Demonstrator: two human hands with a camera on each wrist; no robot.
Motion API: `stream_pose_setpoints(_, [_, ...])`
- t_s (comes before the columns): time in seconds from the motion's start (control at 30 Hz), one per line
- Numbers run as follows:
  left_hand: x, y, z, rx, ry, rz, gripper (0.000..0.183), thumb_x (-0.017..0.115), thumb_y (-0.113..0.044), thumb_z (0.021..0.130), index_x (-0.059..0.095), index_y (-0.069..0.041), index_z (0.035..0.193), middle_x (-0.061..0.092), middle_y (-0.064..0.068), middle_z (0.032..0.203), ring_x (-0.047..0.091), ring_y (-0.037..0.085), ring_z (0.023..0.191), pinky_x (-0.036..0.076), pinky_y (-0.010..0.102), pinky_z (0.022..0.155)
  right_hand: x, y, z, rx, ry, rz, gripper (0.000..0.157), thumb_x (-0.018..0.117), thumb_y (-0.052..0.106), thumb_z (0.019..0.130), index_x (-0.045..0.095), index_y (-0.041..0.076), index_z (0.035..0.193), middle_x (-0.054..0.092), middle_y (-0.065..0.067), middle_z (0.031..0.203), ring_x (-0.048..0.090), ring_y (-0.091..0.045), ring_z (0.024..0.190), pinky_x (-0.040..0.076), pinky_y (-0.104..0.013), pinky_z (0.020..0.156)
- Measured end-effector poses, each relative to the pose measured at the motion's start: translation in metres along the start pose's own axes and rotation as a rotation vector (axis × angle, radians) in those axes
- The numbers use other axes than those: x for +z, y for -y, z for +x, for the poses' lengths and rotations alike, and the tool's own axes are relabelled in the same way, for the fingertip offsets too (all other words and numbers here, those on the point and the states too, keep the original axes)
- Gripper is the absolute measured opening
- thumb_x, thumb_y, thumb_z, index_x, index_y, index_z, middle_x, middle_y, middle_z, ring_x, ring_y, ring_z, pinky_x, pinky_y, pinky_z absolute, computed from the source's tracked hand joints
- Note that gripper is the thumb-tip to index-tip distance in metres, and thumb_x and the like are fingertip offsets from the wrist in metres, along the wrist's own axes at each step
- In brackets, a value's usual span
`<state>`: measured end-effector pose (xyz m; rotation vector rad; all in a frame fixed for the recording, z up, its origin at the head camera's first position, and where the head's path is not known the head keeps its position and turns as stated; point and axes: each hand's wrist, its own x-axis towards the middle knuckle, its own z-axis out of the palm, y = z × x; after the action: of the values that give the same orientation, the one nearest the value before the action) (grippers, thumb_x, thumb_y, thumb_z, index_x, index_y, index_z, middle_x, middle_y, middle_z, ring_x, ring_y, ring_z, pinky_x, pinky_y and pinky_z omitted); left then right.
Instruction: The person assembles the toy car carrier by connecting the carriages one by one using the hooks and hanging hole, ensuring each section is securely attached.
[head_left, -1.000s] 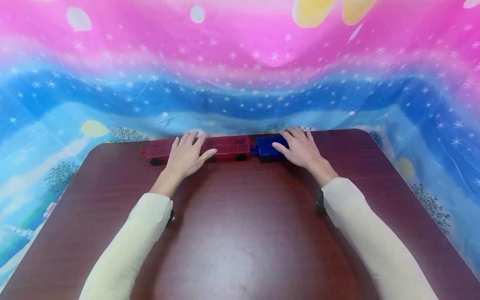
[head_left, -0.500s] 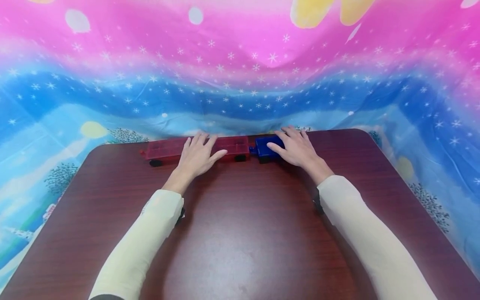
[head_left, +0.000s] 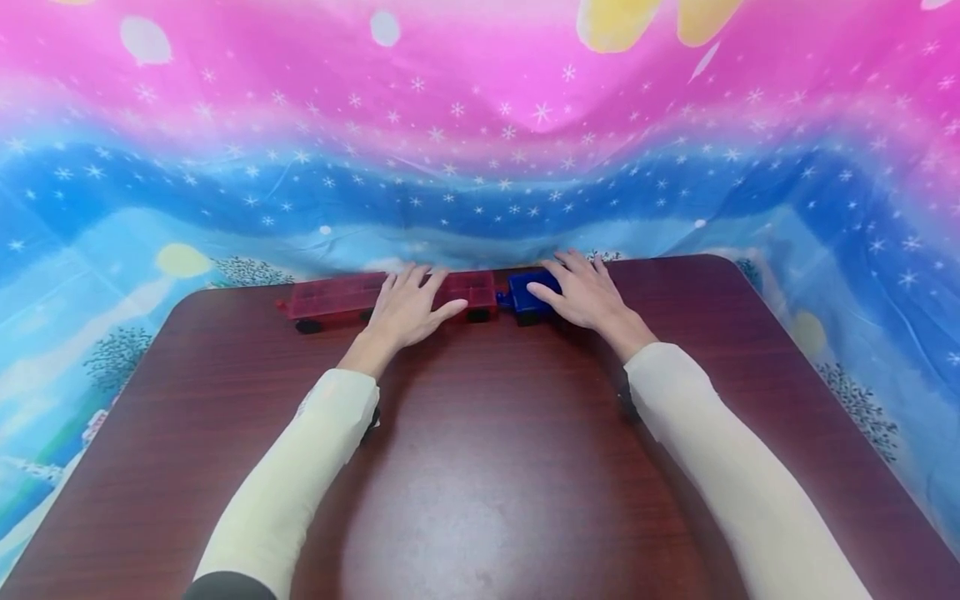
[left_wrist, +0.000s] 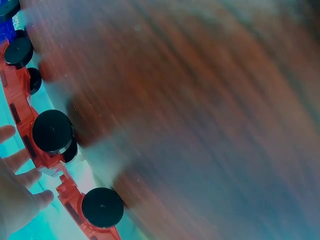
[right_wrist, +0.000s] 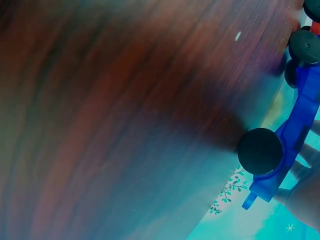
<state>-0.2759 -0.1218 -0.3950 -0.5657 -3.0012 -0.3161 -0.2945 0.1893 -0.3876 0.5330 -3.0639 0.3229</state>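
Note:
Two translucent red toy car bases stand end to end along the far table edge, the left one [head_left: 330,298] and the right one [head_left: 480,287]. Black wheels [left_wrist: 52,131] show beneath them. A blue toy car base [head_left: 520,296] adjoins the red row at its right end, small hitches linking them. My left hand [head_left: 405,310] lies over the red bases where they meet, fingers spread and thumb pointing right. Over the right part of the blue base rests my right hand [head_left: 588,293], fingers stretched forward, thumb on its top. In the right wrist view, fingers [right_wrist: 307,155] show behind the blue base.
The dark reddish-brown wooden table [head_left: 465,467] has rounded far corners. Right behind its far edge hangs a pink and blue cloth [head_left: 480,167] with snowflakes. A short loose hitch [right_wrist: 248,201] juts from the blue base's outer end.
My left hand has slid to the right along the red bases. My right hand has shifted slightly left over the blue base. The row of bases stands nearly where it was.

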Motion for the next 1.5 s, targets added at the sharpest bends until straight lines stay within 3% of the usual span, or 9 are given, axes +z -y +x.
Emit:
stream_pose_setpoints(0.43, [0.007, -0.002, 0.013, 0.024, 0.074, 0.051, 0.088, 0.032, -0.079, 0.095, 0.035, -0.019, 0.159, 0.031, 0.014, 0.161, 0.018, 0.036, 0.152, 0.011, 0.057, 0.122, 0.006, -0.004, 0.003, 0.001, 0.041, 0.005, 0.084, 0.032, 0.075, 0.098, 0.035, 0.017, 0.159, 0.024, -0.015, 0.165, 0.014, -0.036, 0.153, 0.005, -0.062, 0.12])
stream_pose_setpoints(0.7, [0.011, -0.005, 0.017, 0.038, 0.08, 0.063, 0.087, 0.032, -0.077, 0.096, 0.034, -0.018, 0.16, 0.032, 0.015, 0.16, 0.022, 0.036, 0.15, 0.014, 0.056, 0.121, 0.007, -0.005, 0.004, 0.012, 0.065, -0.03, 0.087, 0.029, 0.078, 0.096, 0.036, 0.018, 0.159, 0.027, -0.015, 0.164, 0.014, -0.036, 0.153, 0.003, -0.064, 0.119])
stream_pose_setpoints(1.1, [0.012, 0.0, 0.02, 0.056, 0.1, 0.074, 0.091, 0.033, -0.081, 0.093, 0.027, -0.022, 0.162, 0.03, 0.014, 0.162, 0.02, 0.035, 0.152, 0.008, 0.058, 0.122, 0.009, -0.009, 0.005, 0.027, 0.052, -0.035, 0.091, 0.025, 0.081, 0.094, 0.037, 0.018, 0.159, 0.034, -0.017, 0.16, 0.024, -0.039, 0.15, 0.001, -0.065, 0.119])
stream_pose_setpoints(1.5, [0.02, 0.004, 0.018, 0.068, 0.071, 0.093, 0.091, 0.029, -0.081, 0.093, 0.024, -0.023, 0.163, 0.029, 0.013, 0.162, 0.018, 0.035, 0.152, 0.006, 0.058, 0.121, 0.015, -0.008, 0.006, 0.032, 0.07, -0.066, 0.093, 0.016, 0.082, 0.094, 0.031, 0.019, 0.161, 0.03, -0.017, 0.162, 0.019, -0.04, 0.151, -0.001, -0.065, 0.118])
